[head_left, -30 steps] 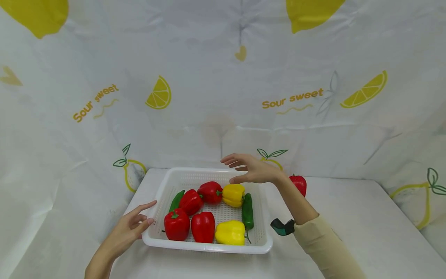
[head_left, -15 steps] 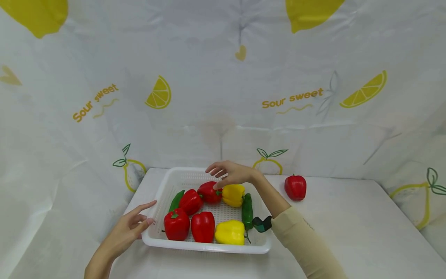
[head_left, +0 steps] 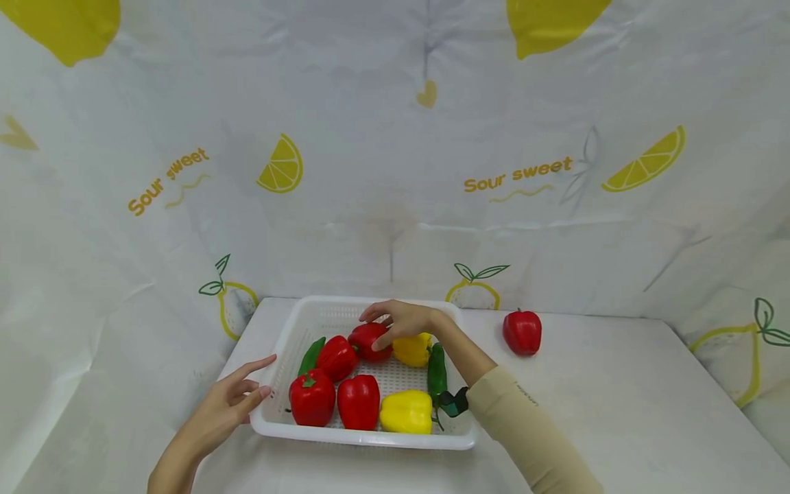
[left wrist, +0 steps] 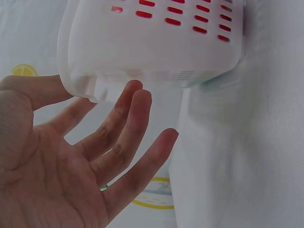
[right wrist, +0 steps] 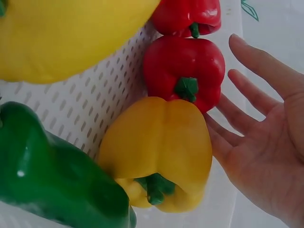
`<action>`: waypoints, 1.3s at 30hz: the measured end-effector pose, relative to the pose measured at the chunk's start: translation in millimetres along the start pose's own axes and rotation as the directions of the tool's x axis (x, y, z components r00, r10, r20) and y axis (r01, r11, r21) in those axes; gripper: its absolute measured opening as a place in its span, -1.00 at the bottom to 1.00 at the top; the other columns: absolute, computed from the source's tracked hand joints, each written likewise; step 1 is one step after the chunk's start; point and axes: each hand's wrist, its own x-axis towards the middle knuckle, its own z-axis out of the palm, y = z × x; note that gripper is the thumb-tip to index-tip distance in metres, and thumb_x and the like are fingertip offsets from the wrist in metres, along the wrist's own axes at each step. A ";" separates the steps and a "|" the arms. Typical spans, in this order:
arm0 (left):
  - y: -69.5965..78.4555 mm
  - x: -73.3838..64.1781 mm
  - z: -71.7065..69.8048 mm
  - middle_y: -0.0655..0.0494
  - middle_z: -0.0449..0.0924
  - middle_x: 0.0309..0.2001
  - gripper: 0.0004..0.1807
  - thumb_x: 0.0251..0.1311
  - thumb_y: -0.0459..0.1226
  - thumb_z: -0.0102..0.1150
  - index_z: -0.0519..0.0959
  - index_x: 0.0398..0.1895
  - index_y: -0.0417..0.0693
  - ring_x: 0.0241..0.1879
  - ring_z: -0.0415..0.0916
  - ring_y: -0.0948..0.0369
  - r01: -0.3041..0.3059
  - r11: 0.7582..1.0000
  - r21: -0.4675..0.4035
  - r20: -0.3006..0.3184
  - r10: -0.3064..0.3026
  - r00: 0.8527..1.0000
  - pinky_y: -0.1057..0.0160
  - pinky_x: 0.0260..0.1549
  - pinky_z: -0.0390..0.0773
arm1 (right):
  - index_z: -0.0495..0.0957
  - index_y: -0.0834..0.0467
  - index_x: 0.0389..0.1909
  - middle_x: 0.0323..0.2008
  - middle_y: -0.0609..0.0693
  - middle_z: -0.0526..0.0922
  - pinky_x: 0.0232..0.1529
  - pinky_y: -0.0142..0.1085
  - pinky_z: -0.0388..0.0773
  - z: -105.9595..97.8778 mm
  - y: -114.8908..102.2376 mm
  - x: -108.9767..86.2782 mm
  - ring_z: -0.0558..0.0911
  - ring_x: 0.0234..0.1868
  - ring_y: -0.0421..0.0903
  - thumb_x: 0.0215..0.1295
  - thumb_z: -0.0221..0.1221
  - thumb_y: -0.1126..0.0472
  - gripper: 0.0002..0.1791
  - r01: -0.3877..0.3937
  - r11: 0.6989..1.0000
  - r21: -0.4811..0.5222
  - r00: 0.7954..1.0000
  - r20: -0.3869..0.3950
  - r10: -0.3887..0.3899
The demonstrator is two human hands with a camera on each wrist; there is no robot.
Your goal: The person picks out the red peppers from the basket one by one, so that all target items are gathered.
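Observation:
My right hand (head_left: 402, 324) reaches over the back of a white plastic basket (head_left: 364, 438), its fingers spread around a red bell pepper (head_left: 367, 339). In the right wrist view, the relaxed fingers (right wrist: 247, 123) lie along the far side of that pepper, with the thumb raised apart from it. Right beside it sits a yellow bell pepper (right wrist: 161, 142), partly under the hand in the head view. My left hand (head_left: 231, 403) rests at the basket's left rim, thumb and index finger right at the edge. Its other fingers extend loosely below the rim in the left wrist view.
Several more red bell peppers (head_left: 359, 403), another yellow pepper (head_left: 407, 412) and two long green peppers (head_left: 437, 374) lie in the basket. One red pepper (head_left: 522, 332) stands on the white table to the right. A lemon-print cloth (head_left: 370, 137) hangs behind.
My right hand has moved left and down from above the basket's back right onto the back red pepper, uncovering the one on the table. The left hand has stayed put.

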 end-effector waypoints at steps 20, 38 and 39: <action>0.0 -0.2 0.3 -0.11 0.78 -0.06 -0.31 0.52 -0.16 0.28 0.35 0.65 -0.01 -0.10 0.72 0.29 0.003 1.000 0.012 -0.010 -0.003 1.000 0.20 -0.19 0.82 | 0.47 0.06 0.42 0.39 0.21 0.59 0.31 -0.02 0.73 10.0 -0.9 3.7 0.60 0.33 0.10 0.29 0.47 0.30 -0.31 -0.030 0.998 -0.056 0.999 -0.042 0.027; 0.4 -0.2 -0.1 -0.12 0.77 -0.06 -0.30 0.52 -0.17 0.27 0.34 0.66 -0.02 -0.08 0.72 0.27 0.003 1.000 0.001 -0.005 -0.003 1.000 0.11 -0.16 0.83 | 0.48 0.07 0.45 0.39 0.16 0.59 0.13 -0.12 0.80 -22.7 -26.1 -32.2 0.56 0.33 0.11 0.22 0.41 0.20 -0.27 0.120 0.991 0.059 0.984 -0.137 -0.111; 0.7 -0.2 -0.1 -0.12 0.77 -0.06 -0.30 0.52 -0.17 0.27 0.34 0.66 -0.02 -0.08 0.72 0.27 0.001 1.000 0.002 -0.005 -0.001 1.000 0.12 -0.17 0.83 | 0.48 0.07 0.45 0.40 0.15 0.59 0.13 -0.12 0.80 -24.6 -27.4 -35.7 0.56 0.34 0.11 0.21 0.42 0.20 -0.26 0.126 0.990 0.060 0.982 -0.147 -0.116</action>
